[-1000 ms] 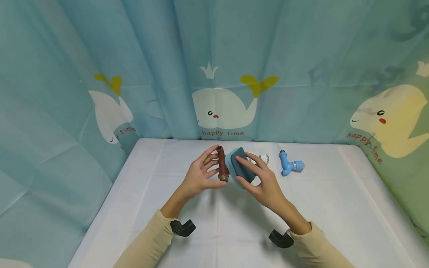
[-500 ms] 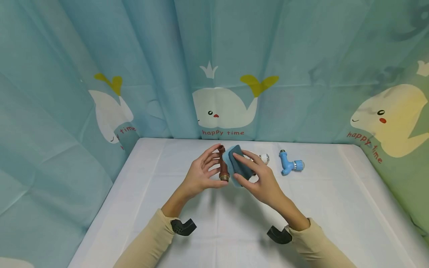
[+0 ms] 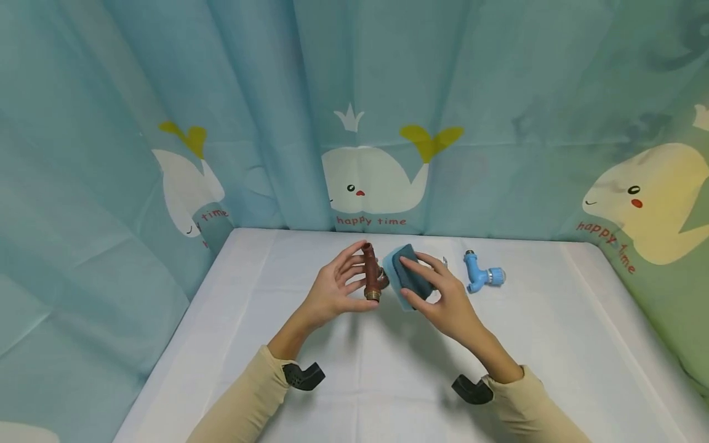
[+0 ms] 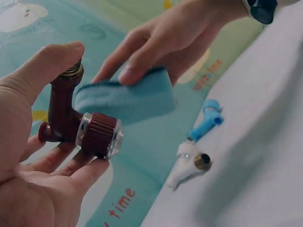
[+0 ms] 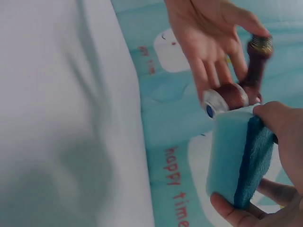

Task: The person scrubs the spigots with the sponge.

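Note:
My left hand [image 3: 332, 288] holds a dark red water tap [image 3: 371, 271] above the table, thumb on its brass threaded end and fingers behind the body. In the left wrist view the tap's ribbed knob [image 4: 99, 135] with a silvery rim faces away from the palm. To its right my right hand [image 3: 443, 301] pinches a two-layer sponge [image 3: 407, 277], light blue foam on one side and a darker teal scouring layer on the other. In the right wrist view the sponge's foam [image 5: 227, 156] lies right by the tap's knob.
A light blue tap [image 3: 480, 274] lies on the white-covered table [image 3: 543, 332], right of the hands. Beside it a white tap [image 4: 187, 165] is mostly hidden behind my right hand in the head view. A whale-print curtain [image 3: 249, 92] rises behind the table.
The sponge first shifted a little left toward the red tap, then moved back right with my right hand. The tap has turned slightly, so its side knob now shows. My left hand stays about where it was.

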`<action>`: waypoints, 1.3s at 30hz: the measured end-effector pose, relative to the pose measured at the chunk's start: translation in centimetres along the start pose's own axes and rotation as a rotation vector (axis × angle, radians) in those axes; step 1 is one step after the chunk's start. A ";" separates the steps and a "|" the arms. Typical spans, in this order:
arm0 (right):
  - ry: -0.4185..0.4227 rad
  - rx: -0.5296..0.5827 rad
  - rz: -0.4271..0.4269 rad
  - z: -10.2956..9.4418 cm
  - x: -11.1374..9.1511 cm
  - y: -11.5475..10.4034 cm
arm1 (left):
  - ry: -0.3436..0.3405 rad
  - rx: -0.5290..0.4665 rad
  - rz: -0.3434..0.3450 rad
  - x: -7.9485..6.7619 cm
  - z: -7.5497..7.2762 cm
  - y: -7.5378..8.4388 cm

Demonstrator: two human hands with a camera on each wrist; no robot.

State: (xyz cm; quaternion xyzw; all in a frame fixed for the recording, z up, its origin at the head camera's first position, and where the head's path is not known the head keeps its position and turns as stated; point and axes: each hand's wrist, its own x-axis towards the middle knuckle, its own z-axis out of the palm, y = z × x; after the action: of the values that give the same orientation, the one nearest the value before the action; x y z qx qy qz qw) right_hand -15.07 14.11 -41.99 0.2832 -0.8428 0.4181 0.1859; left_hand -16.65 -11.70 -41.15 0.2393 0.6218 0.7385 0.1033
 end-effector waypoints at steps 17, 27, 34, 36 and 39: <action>-0.069 -0.141 -0.228 -2.9 2.6 -0.5 | -0.111 0.163 -0.041 0.5 0.6 -0.1; -0.125 -0.305 -0.312 -3.3 3.9 -0.4 | -0.123 0.305 -0.091 0.3 1.1 -0.3; -0.298 -0.297 -0.195 -4.1 5.5 -1.2 | -0.144 0.425 -0.057 0.2 1.4 -0.4; -0.323 -0.287 -0.171 -4.3 5.8 -1.4 | -0.143 0.436 -0.053 0.2 1.4 -0.5; -0.331 -0.268 -0.169 -4.3 5.8 -1.6 | -0.148 0.423 -0.044 0.2 1.3 -0.5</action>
State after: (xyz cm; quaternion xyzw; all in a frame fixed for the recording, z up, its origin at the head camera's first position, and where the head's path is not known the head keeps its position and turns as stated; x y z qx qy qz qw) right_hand -18.25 14.97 -35.33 0.3905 -0.8831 0.2333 0.1153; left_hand -16.24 -10.35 -41.47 0.2957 0.7585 0.5698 0.1122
